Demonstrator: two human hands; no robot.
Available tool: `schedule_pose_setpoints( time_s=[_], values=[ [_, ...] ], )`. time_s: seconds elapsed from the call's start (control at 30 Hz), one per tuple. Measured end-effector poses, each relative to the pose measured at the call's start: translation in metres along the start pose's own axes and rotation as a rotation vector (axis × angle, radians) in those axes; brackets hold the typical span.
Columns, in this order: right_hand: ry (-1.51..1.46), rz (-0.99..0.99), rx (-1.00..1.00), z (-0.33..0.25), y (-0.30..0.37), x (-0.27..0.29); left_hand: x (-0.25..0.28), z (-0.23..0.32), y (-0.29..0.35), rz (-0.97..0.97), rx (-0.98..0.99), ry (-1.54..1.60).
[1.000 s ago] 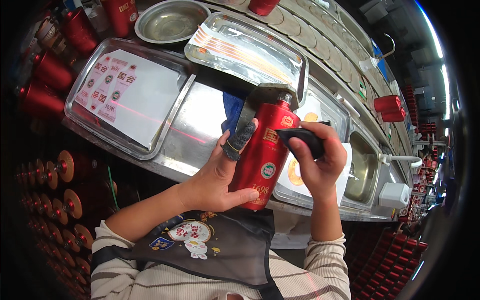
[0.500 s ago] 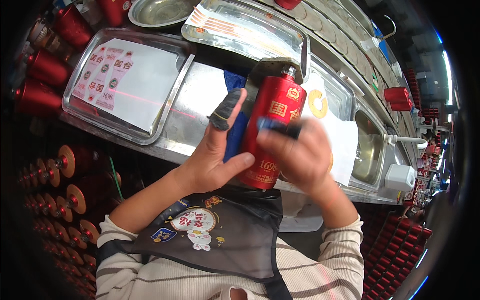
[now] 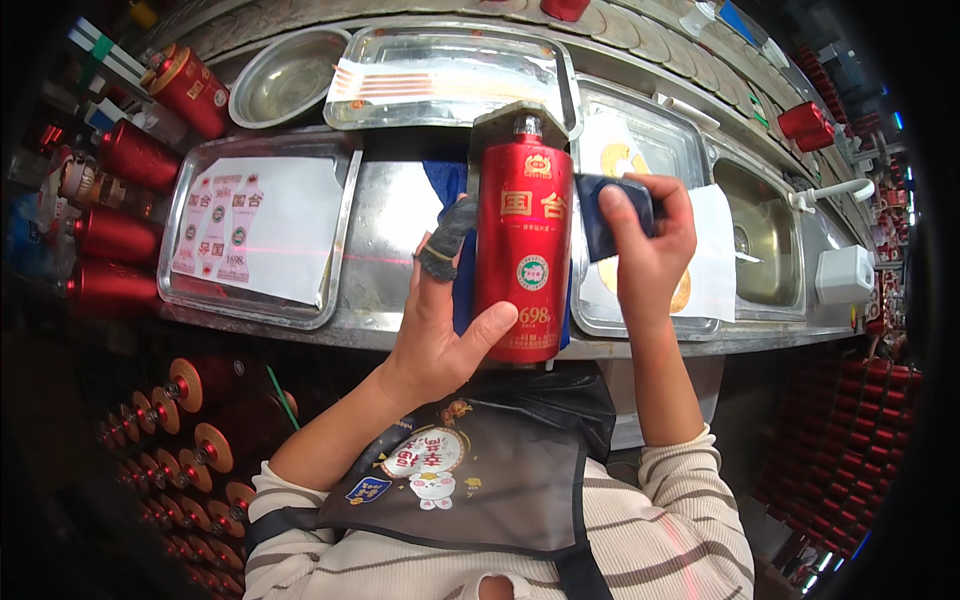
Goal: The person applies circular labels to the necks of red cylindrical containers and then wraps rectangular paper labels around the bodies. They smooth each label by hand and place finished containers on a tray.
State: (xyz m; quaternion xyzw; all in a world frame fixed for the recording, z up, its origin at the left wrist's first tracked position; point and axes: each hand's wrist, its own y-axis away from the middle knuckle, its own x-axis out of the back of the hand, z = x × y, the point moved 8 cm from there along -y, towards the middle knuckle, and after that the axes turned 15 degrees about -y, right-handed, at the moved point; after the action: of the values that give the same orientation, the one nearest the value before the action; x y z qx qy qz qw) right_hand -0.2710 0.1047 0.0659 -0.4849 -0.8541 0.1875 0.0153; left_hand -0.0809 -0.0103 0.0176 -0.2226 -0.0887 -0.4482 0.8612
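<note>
A red bottle (image 3: 523, 262) with gold lettering and a round green-and-white badge lies on its back in front of me, its neck pointing away into a metal holder (image 3: 510, 112). My left hand (image 3: 440, 335) grips it along the left side, thumb on its lower front; dark grey wraps (image 3: 445, 240) cover fingers of that hand. Some of its fingers are hidden by the bottle. On the other side, my right hand (image 3: 655, 240) pinches a dark blue flat, squarish pad (image 3: 608, 215) between thumb and fingers, close to the bottle's right side. Blue cloth (image 3: 443, 180) lies under the bottle.
At left, a metal tray (image 3: 345, 190) bears a white sheet (image 3: 285, 235) of pink-and-white labels. Behind stand a metal bowl (image 3: 290, 75) and another tray (image 3: 450, 118) with orange-striped strips. A tray with gold ring labels (image 3: 680, 292), a sink (image 3: 765, 240) and a conveyor (image 3: 640, 45) lie right and behind.
My right hand has moved right, off the bottle's front, taking the blue pad with it. The bottle now faces up more squarely, its round badge showing. My view has shifted.
</note>
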Motion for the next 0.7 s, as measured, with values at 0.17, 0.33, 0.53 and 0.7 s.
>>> schedule_pose_setpoints(
  time_s=[0.17,0.33,0.53,0.7],
  values=[
    [0.177,-0.064,0.092,0.0,-0.014,-0.008,0.008,0.013,-0.054,-0.01,-0.096,-0.528],
    [0.093,-0.162,0.105,-0.016,-0.01,-0.007,0.007,0.022,-0.068,0.03,-0.243,-0.732],
    [0.222,-0.398,0.407,-0.047,-0.005,-0.039,0.001,0.042,-0.011,-0.103,-0.272,-0.657],
    [0.424,-0.627,0.535,-0.049,0.032,-0.057,0.0,0.029,0.04,-0.038,-0.147,-0.64]
  ],
)
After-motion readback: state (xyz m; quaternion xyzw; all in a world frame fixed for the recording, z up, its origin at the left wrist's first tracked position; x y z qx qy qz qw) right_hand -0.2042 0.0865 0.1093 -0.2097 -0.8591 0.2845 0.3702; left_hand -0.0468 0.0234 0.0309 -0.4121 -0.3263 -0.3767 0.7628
